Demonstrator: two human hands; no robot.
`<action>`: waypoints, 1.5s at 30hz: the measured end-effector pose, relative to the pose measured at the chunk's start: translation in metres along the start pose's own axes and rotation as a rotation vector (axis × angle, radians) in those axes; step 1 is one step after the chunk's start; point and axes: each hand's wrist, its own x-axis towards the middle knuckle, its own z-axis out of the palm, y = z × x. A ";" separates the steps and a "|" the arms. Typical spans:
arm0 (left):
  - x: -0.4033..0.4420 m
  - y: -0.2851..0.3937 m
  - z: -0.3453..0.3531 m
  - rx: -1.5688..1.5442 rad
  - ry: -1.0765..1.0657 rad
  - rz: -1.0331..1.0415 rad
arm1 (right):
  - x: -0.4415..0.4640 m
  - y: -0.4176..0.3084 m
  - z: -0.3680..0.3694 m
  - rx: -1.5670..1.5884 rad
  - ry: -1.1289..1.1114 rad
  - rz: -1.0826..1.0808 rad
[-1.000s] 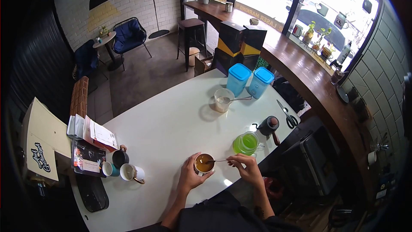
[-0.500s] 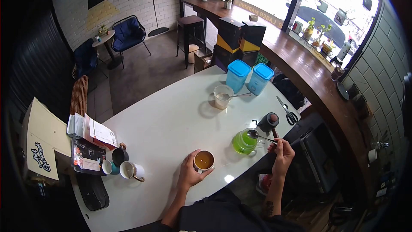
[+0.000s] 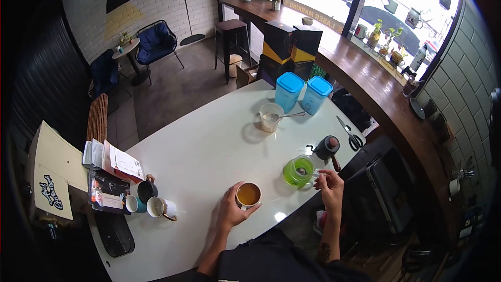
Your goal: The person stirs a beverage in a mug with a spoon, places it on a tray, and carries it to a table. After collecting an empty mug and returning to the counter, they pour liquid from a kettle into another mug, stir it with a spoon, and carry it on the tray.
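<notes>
On the white table, my left hand [image 3: 233,208] is wrapped round a cup [image 3: 248,194] of amber-brown liquid. The cup stands upright. To its right is a clear glass pitcher [image 3: 298,172] holding bright green liquid. My right hand [image 3: 331,185] is closed in a pinch beside the pitcher's handle, on the thin handle of a spoon. The bowl of that spoon [image 3: 301,171] shows inside the pitcher, and part of its handle is hard to make out. A dark gooseneck kettle [image 3: 327,148] stands just behind the pitcher.
Farther back are a clear plastic cup [image 3: 271,118] with a spoon in it and two blue-lidded containers [image 3: 288,93]. Scissors [image 3: 355,140] lie near the right edge. Several mugs [image 3: 156,207], papers [image 3: 122,161] and a black tray [image 3: 114,234] are at the left.
My right hand has moved left and down toward the pitcher. The spoon's bowl, earlier raised above the pitcher's rim, is now down inside it. My left hand stays on the cup.
</notes>
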 end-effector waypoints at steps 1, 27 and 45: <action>0.000 -0.001 0.000 0.006 0.006 0.013 | 0.000 0.000 0.002 0.026 -0.006 0.034; -0.007 0.002 0.009 -0.061 0.074 -0.041 | 0.006 0.008 0.002 -0.016 -0.165 0.075; -0.109 0.013 0.038 -0.621 0.789 -0.391 | 0.005 0.015 -0.002 0.163 -0.743 0.221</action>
